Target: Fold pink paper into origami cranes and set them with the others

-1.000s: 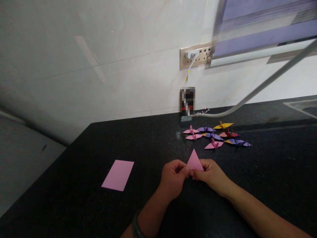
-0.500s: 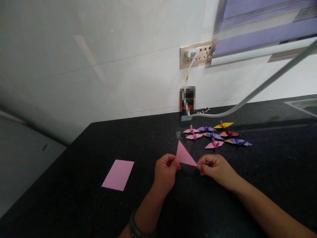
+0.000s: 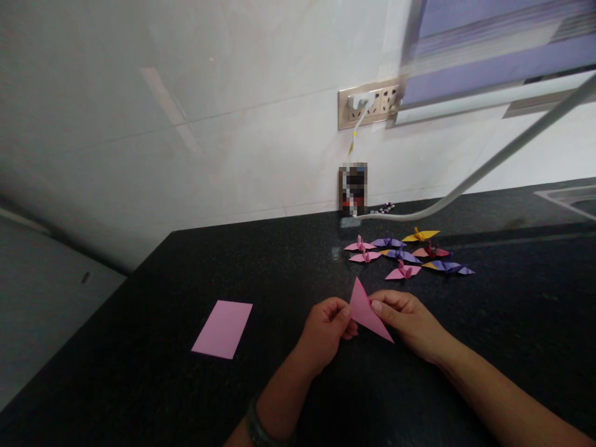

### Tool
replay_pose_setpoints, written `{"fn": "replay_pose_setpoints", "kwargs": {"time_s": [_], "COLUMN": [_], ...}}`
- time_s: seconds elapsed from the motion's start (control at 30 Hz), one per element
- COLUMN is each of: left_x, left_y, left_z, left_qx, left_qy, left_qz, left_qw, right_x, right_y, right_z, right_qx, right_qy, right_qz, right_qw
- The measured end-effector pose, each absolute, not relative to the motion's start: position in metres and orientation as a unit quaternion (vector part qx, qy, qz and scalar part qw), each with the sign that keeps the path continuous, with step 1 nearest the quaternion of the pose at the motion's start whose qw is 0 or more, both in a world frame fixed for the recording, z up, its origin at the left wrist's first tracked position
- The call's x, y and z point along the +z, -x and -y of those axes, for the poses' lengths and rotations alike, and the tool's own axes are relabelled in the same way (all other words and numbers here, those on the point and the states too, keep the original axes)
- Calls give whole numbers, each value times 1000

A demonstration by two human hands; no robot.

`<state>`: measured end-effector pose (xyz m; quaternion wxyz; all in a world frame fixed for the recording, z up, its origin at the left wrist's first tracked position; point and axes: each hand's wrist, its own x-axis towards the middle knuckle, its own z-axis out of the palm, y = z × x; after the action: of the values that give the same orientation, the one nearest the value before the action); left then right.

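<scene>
A pink sheet of origami paper (image 3: 367,313), folded into a triangle, is held above the dark countertop between my two hands. My left hand (image 3: 326,329) pinches its left corner between thumb and fingers. On the long upper right edge, my right hand (image 3: 404,316) grips the paper with the thumb in front and the fingers behind. One point of the triangle sticks up and another slants down to the right. A flat pink sheet (image 3: 222,329) lies on the counter to the left, apart from both hands.
Several folded paper cranes in pink, purple, red and yellow, such as a pink crane (image 3: 403,271), stand beyond my hands. A white cable (image 3: 433,210) runs across the back right. A pixelated phone-like object (image 3: 352,188) leans on the wall below a socket (image 3: 369,103).
The folded paper has moved right and turned clockwise. My left hand shifted right with it, and my right hand's hold went from the right corner to the upper right edge.
</scene>
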<state>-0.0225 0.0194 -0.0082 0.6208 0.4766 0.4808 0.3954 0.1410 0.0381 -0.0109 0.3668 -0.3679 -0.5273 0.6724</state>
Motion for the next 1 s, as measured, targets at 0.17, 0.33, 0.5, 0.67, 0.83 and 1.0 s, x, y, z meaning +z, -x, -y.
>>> {"fn": "replay_pose_setpoints", "kwargs": {"time_s": [0.17,0.33,0.5,0.67,0.83,1.0], "left_x": [-9,-10,-11,-12,-11,-11], "left_y": [25,25,26,26,25,24], "left_z": [-20,-20,-20,-20,-20,-20], "left_qx": [404,407,413,415,412,409], "left_qy": [-446,-432,-419,-415,-406,-400], "left_qz": [-470,-456,-449,-444,-444,-448], "left_qw": [645,663,673,678,684,687], "right_x": [-16,-19,-17,-14,-13,-13], "right_y": [-140,-140,-140,-140,-140,-140], "right_z": [-38,-38,-39,-39,-39,-39], "right_qx": [685,685,672,663,645,636], "right_qy": [360,350,357,371,389,385], "right_qz": [520,526,537,541,550,557], "right_qw": [361,363,364,362,361,370]}}
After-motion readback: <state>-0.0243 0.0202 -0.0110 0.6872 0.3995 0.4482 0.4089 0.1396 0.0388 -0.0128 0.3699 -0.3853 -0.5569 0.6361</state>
